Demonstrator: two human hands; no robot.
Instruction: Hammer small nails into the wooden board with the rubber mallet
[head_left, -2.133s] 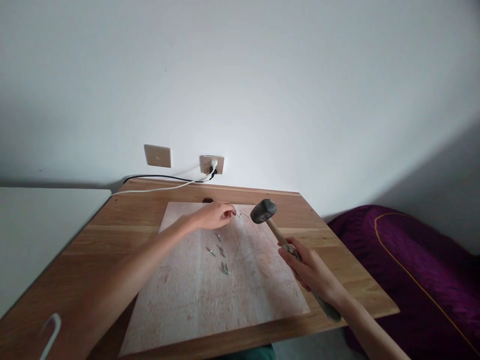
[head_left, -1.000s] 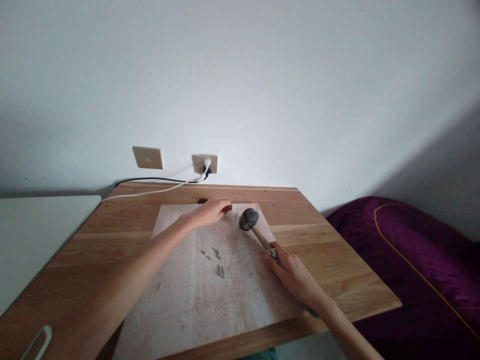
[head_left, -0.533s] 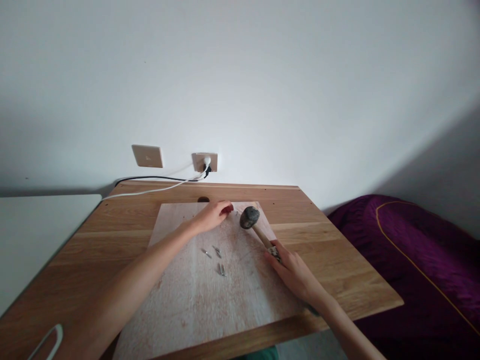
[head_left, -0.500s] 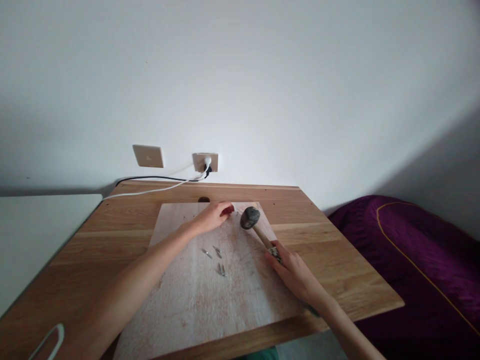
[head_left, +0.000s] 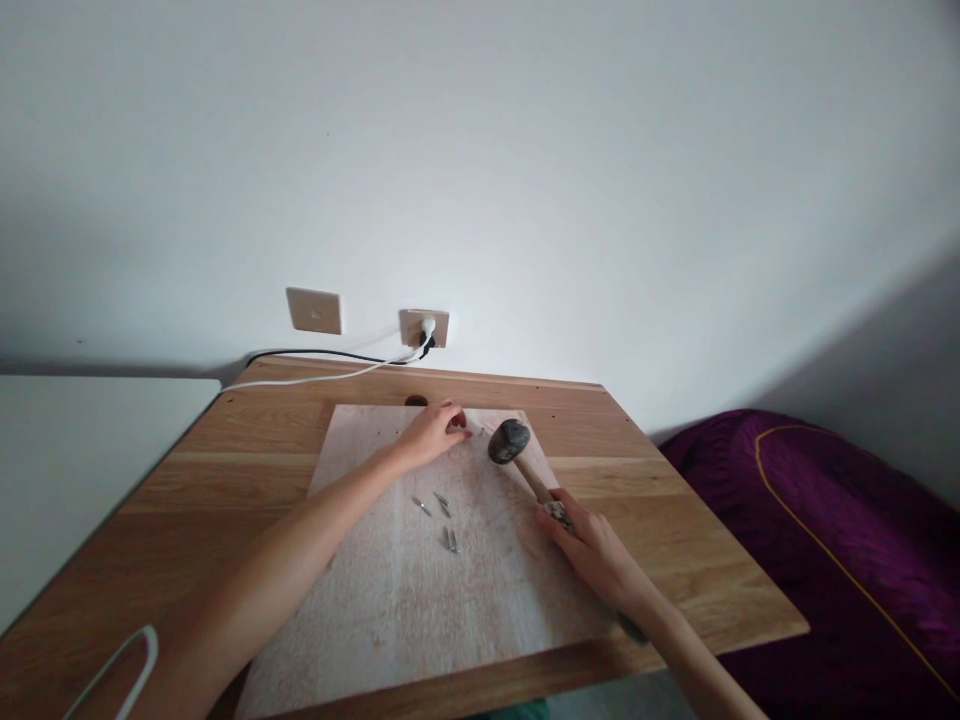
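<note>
My right hand (head_left: pixel 596 548) is wrapped round the wooden handle of a rubber mallet (head_left: pixel 510 441). The mallet's dark head points away from me, over the right part of a pale, whitish board (head_left: pixel 375 620). My left hand (head_left: pixel 433 434) is at the far side of the board, thumb and fingers apart in a curved shape, with nothing visible between them. Just right of its fingertips is a small thin piece, perhaps a nail (head_left: pixel 482 432), too small to make out well. Several metal screw-like pieces (head_left: pixel 450 540) lie loose in the middle of the board.
The board rests on a wooden table (head_left: pixel 675 540) against a white wall. Cables (head_left: pixel 322 379) run along the back edge to a wall socket (head_left: pixel 424 328). A purple cloth-covered thing (head_left: pixel 847 520) stands at right, a white surface (head_left: pixel 97 450) at left.
My left thumb and fingers have spread from a closer pinch. The mallet stays in my right hand. The whole view has shifted slightly.
</note>
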